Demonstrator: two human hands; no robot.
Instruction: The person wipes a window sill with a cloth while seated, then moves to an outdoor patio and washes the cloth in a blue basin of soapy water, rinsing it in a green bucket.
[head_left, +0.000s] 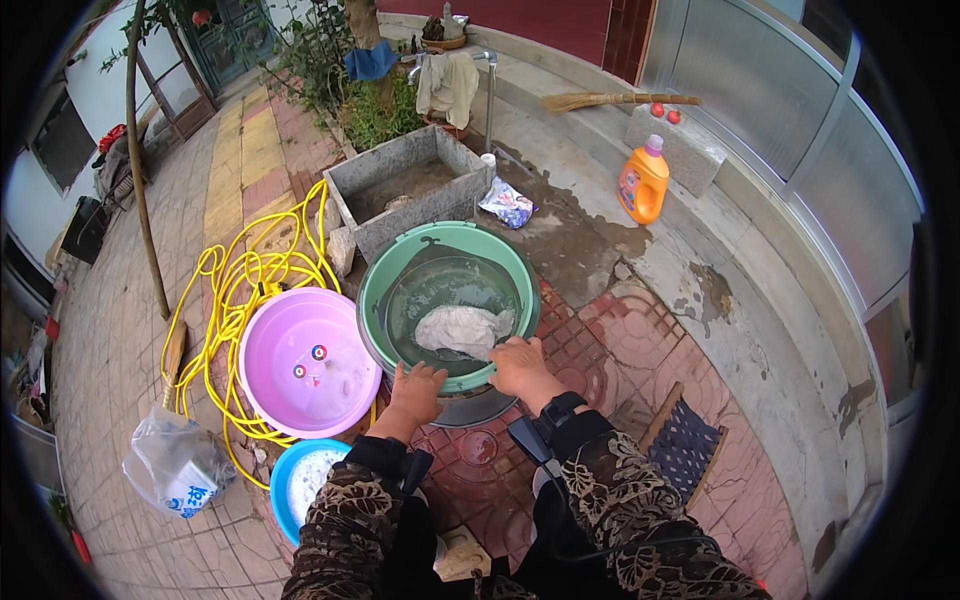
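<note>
A green plastic basin (513, 271) stands in front of me with water in it. A wet whitish cloth (459, 328) lies bunched in the water towards the near right. My left hand (416, 396) grips the near left part of the rim, its fingertips over the edge. On the near right, my right hand (523, 364) has its fingers curled over the same rim. Beneath the green basin, a dark round support (472, 413) is mostly hidden. A pink basin (262, 375), wet inside, sits to the left. Nearer me is a blue basin (282, 491) with suds.
Yellow hose (217, 330) lies coiled left, beside a plastic bag (176, 465). Behind the basin are a stone trough (420, 208), tap (415, 73) and crumpled packet (508, 201). An orange detergent bottle (643, 181), broom (622, 100) and steps stand right, a low stool (684, 446) nearer.
</note>
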